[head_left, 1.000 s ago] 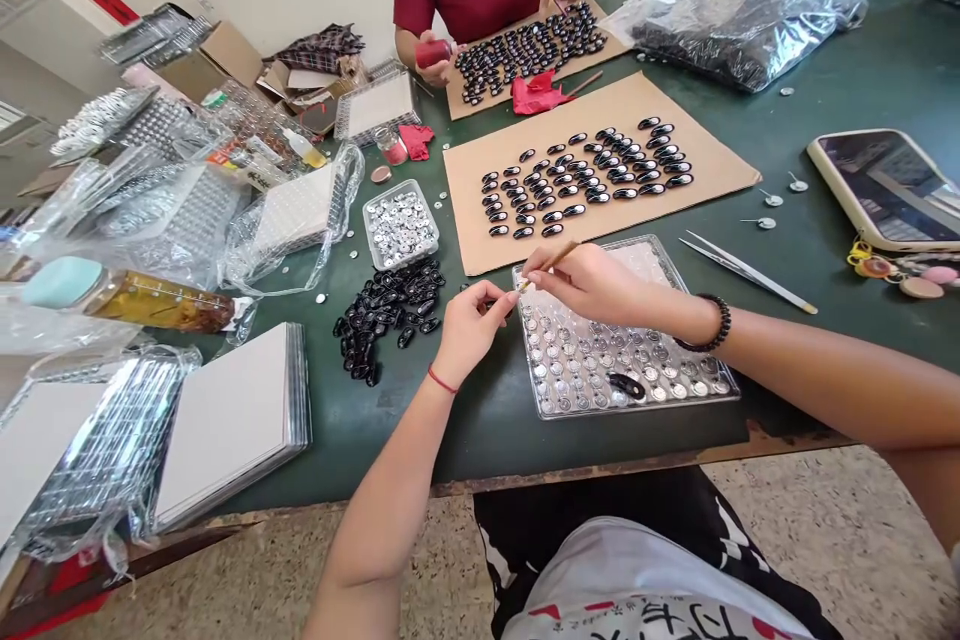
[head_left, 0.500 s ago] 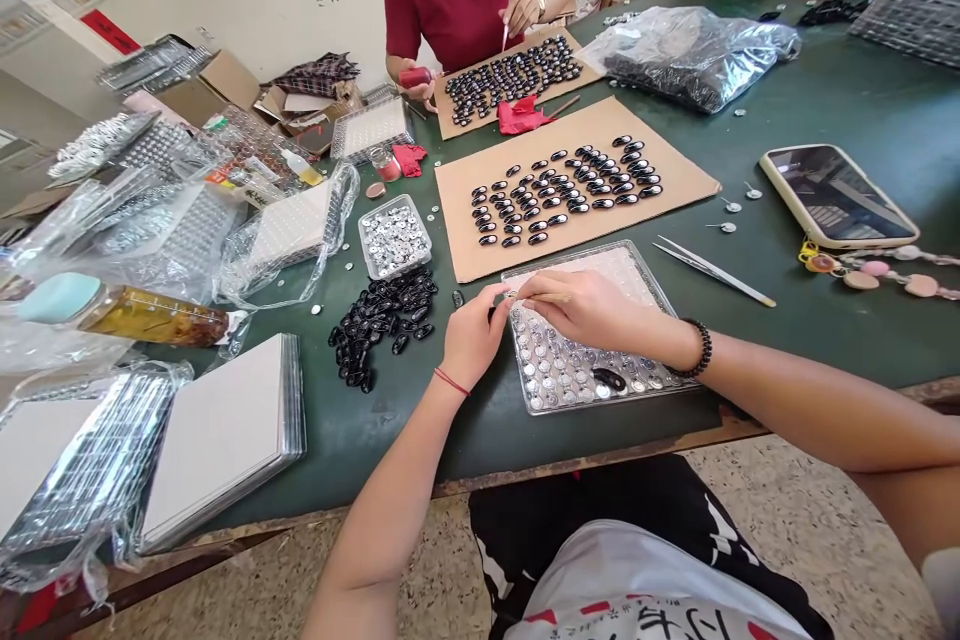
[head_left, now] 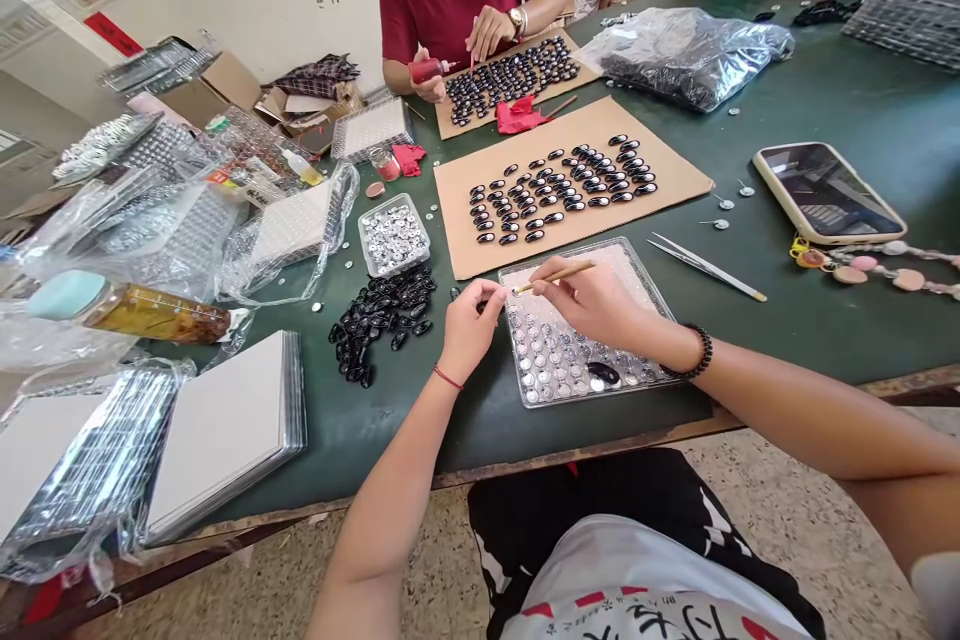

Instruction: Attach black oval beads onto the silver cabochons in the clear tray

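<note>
My left hand [head_left: 471, 325] is closed in a pinch near the left edge of a clear plastic tray [head_left: 534, 404]; what lies at its fingertips is too small to make out. Between the fingers of my right hand [head_left: 600, 308] is a thin wooden-handled stick [head_left: 568, 270], its tip close to my left fingertips. Rows of small silvery round pieces fill the near part of the tray. One glossy black oval piece [head_left: 603, 373] lies on top of them. A heap of black oval pieces [head_left: 382, 315] sits left of my left hand.
A box of silvery discs [head_left: 395, 238] stands behind the heap. Cardboard [head_left: 465, 265] bearing black pieces lies beyond the tray. Tweezers [head_left: 709, 268] and a phone [head_left: 829, 192] are at right; a bottle [head_left: 142, 310] and stacked trays [head_left: 225, 430] at left. A co-worker [head_left: 465, 0] sits opposite.
My right hand has shifted slightly, and the stick now shows clearly, raised at an angle. My left hand stays pinched near the tray's edge. The co-worker's hands have moved closer together.
</note>
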